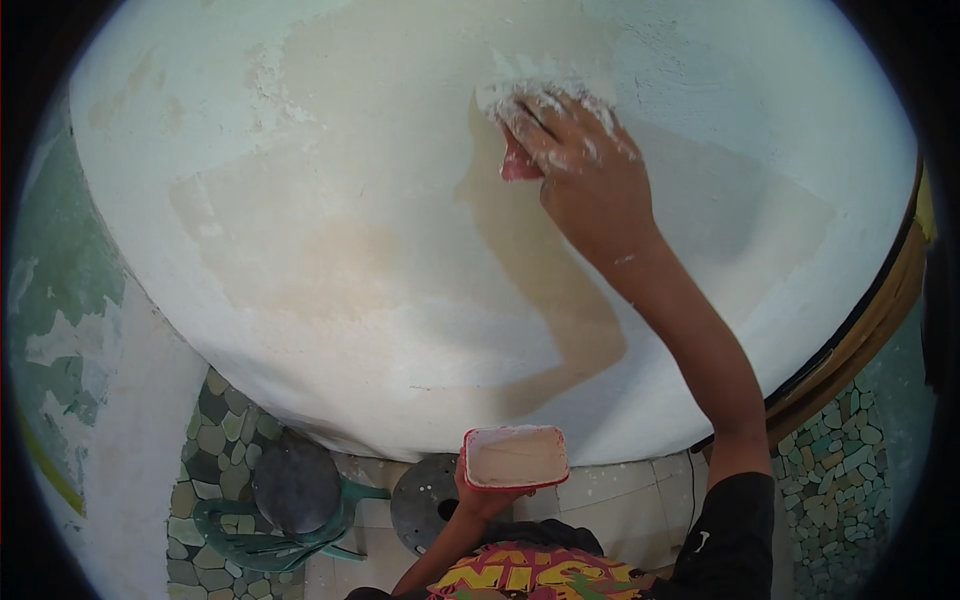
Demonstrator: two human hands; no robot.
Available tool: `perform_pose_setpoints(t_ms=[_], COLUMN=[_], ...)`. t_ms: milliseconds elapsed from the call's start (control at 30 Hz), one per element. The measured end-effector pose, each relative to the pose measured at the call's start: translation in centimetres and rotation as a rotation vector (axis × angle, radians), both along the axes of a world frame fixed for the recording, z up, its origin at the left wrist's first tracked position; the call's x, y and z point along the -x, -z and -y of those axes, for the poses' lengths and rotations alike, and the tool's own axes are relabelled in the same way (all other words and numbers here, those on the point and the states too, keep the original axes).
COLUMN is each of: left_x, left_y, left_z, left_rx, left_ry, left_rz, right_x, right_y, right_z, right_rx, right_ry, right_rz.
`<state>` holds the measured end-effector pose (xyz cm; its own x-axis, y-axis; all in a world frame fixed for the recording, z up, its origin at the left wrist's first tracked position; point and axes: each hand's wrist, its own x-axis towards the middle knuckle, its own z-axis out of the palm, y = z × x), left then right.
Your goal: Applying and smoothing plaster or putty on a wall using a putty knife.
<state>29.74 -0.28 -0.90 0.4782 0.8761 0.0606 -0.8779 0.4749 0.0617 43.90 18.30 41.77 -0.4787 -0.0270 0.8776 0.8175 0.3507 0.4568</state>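
White paste smears the fingers and knuckles of the right hand, which is pressed up close to the pale wall, its fingers closed over a small red tool. Only part of this tool shows, just below the fingers and on the left side of that hand; the rest is hidden under them, so its full shape cannot be told. Wet-looking white paste also marks the wall right around the fingertips, and duller beige patches spread across the surface to the left of the hand and below it on the right. A shadow of the arm falls on the wall below the hand. Well below and to the left of the right hand, near the person's body, the left hand grips a red-rimmed tub from its lower left side, most of its fingers out of sight. Smooth, pale pinkish paste lies inside the tub, whose open top faces up. Beside the left hand, to its left, is a dark round disc with holes; farther left stand a dark round seat and a green plastic chair near pebble-patterned flooring. To the right of the left hand, light floor tiles run along the wall's foot.
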Motion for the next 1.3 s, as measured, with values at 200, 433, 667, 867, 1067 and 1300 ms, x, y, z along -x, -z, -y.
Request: perform_pose_setpoints(t_ms=[200, 433, 667, 867, 1067, 1300], left_x=[-0.3, -0.4, -0.8, 0.2, 0.7, 0.5], left_y=[-1.5, -0.7, -1.4, -0.8, -0.6, -1.0], left_z=[-0.3, -0.5, -0.2, 0.0, -0.1, -1.1], left_rx=[0.029, 0.02, 0.028, -0.004, 0.029, -0.018], left_ry=[-0.085, 0.034, 0.022, -0.057, -0.081, -0.018], left_rz=[-0.175, 0.056, 0.129, -0.009, -0.121, 0.004], right_x=[-1.8, -0.4, 2.9, 2.9, 0.4, 0.5], right_y=[-1.4, -1.7, 2.3, 4.0, -0.3, 2.1], right_z=[0.0, -4.6, -2.2, -0.5, -0.5, -3.3], right_rx=[-0.14, -0.148, 0.031, 0.105, -0.093, 0.089], right_ry=[0.059, -0.051, -0.041, -0.006, -0.135, -0.199], right_rz=[-0.077, -0.041, -0.112, -0.133, -0.177, -0.055])
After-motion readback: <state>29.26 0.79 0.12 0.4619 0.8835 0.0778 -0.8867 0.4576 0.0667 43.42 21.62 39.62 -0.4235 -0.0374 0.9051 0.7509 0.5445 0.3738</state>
